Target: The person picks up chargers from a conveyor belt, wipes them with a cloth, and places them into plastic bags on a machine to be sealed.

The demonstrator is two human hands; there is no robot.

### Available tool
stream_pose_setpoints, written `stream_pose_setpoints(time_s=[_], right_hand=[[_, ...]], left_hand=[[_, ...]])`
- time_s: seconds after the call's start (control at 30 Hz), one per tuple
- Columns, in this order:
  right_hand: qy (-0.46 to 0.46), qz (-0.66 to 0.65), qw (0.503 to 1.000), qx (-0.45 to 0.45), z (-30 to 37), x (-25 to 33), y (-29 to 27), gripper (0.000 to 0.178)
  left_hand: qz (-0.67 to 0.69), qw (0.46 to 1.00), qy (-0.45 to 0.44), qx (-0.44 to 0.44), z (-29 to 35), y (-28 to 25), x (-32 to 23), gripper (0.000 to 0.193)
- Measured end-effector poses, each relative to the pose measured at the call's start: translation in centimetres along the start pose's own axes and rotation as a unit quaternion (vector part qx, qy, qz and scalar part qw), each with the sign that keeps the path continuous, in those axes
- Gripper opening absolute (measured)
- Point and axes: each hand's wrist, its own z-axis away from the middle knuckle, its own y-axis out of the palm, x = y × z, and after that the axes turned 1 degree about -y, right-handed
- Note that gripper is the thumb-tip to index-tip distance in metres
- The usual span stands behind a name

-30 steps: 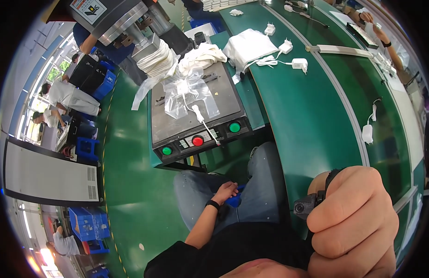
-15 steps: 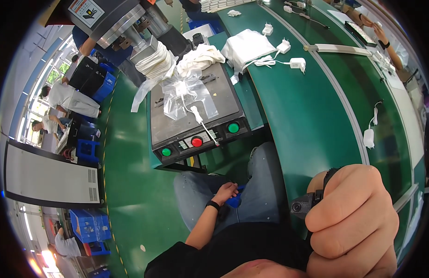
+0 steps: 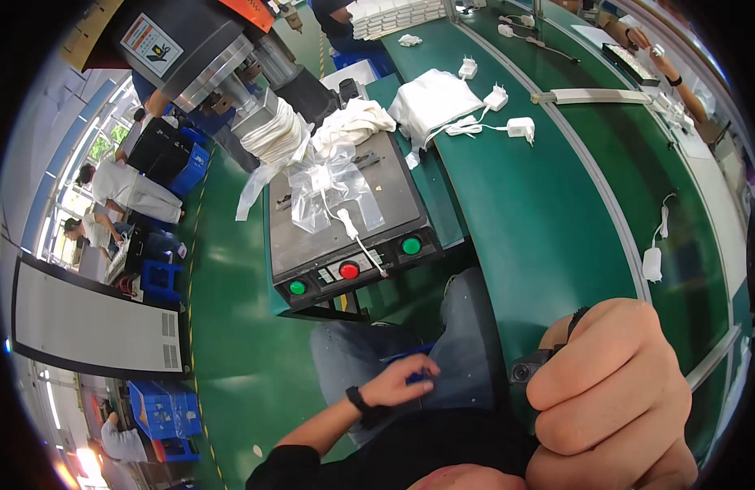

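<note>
I do best to hold my right hand [image 3: 614,392] steady, a folded fist whose contents I cannot tell, without covering the camera [image 3: 522,372] just left of it, my left hand [image 3: 404,381] loosely parted farther left.

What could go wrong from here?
The white cable hangs over the machine's front between the red button and a green one, so a hand reaching for either might snag it. The raised right hand, a fist close to the camera, may hide part of the bench.
</note>
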Motion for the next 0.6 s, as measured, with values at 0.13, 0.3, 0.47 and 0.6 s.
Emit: stream_pose_setpoints(time_s=[0.13, 0.3, 0.47, 0.6], right_hand=[[-0.033, 0.012, 0.998, -0.054, 0.1, -0.1, 0.0, 0.028], [-0.061, 0.009, 0.995, 0.074, -0.7, -0.3, -2.3, 0.028], [-0.032, 0.033, 0.999, -0.008, 0.2, -0.3, -0.6, 0.029], [-0.014, 0.035, 0.999, 0.023, -0.3, -0.1, -0.8, 0.031]], left_hand=[[0.064, 0.98, 0.053, 0.183, 2.8, 2.9, -5.3, 0.058], [0.044, 0.966, 0.073, 0.244, 2.9, 3.8, -5.0, 0.065], [-0.067, 0.957, 0.146, 0.242, 2.9, 4.2, -4.7, 0.065], [-0.16, 0.936, 0.205, 0.237, 2.9, 4.4, -4.6, 0.065]])
